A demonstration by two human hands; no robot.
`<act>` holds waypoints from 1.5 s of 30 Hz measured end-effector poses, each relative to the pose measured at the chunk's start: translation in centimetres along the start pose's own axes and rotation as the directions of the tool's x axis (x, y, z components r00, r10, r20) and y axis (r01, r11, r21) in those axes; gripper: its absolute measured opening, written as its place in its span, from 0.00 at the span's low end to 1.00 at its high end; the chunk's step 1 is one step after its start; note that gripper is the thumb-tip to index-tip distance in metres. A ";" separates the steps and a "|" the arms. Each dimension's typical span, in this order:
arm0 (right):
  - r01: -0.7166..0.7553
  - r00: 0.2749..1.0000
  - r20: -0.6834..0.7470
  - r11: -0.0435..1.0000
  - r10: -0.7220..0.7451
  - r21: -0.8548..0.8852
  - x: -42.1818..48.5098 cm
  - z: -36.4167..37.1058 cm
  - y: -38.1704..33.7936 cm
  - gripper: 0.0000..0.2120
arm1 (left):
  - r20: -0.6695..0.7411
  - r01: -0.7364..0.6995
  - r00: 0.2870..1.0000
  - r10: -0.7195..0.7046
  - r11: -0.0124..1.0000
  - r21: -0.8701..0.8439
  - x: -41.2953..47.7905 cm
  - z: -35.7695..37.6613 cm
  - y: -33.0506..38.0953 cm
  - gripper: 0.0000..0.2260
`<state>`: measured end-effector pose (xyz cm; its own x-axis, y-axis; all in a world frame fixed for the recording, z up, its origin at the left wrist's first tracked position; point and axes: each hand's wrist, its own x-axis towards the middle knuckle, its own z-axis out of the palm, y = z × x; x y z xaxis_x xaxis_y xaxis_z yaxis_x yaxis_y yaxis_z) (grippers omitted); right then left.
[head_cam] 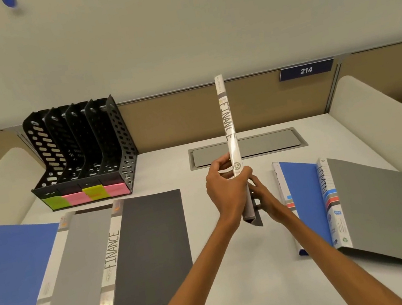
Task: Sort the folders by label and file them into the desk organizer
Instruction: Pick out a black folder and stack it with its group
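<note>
White-spined FINANCE folder [229, 131] stood upright above the worktop [259, 290]. The left grip [225, 191] and right grip [263, 195] both clasped its lower end.

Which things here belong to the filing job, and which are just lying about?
Job: held FINANCE folder, upright in left hand and right hand; dark FINANCE folder; light grey folder; left blue folder; right blue folder; ADMIN folder; desk organizer; sticky notes.

Lying about: cable hatch; 214 sign.

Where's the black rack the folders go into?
In the head view, the black desk organizer stands at the back left of the desk, just behind the dark grey FINANCE folder lying flat.
</note>
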<state>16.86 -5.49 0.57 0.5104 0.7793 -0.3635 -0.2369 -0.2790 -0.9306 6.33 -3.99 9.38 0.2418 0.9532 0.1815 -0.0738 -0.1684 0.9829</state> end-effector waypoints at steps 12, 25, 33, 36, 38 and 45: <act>0.045 0.999 -0.001 0.996 -0.046 -0.082 -0.2 -1.5 0.9 0.23 | -0.008 0.006 1.000 -0.006 1.000 0.017 -0.5 0.2 -0.6 0.19; 0.065 0.986 -0.132 0.968 -0.099 -0.244 1.4 3.1 5.7 0.46 | -0.196 0.226 0.961 -0.196 0.963 0.148 0.4 -12.3 -6.1 0.15; -0.082 0.990 -0.131 0.963 0.050 -0.256 0.6 11.4 10.0 0.44 | -0.355 0.373 0.894 -0.274 0.893 0.252 0.5 -21.8 -9.2 0.16; -0.081 0.987 -0.154 0.962 0.042 -0.262 -0.3 14.3 10.9 0.42 | -0.349 0.398 0.894 -0.282 0.858 0.326 0.5 -25.2 -10.1 0.12; -0.074 0.986 -0.165 0.959 0.029 -0.275 -1.0 16.1 11.5 0.41 | -0.369 0.429 0.881 -0.295 0.828 0.362 0.5 -27.3 -10.6 0.12; -0.100 0.975 -0.222 0.902 0.004 -0.421 -2.3 20.5 12.4 0.41 | -0.411 0.494 0.852 -0.324 0.758 0.426 0.5 -31.3 -12.3 0.14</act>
<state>-4.23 0.77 -9.27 0.6800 0.6343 -0.3677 0.0834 -0.5653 -0.8207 -22.96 6.38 -3.50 -0.1680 0.9700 -0.1759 0.4758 0.2361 0.8472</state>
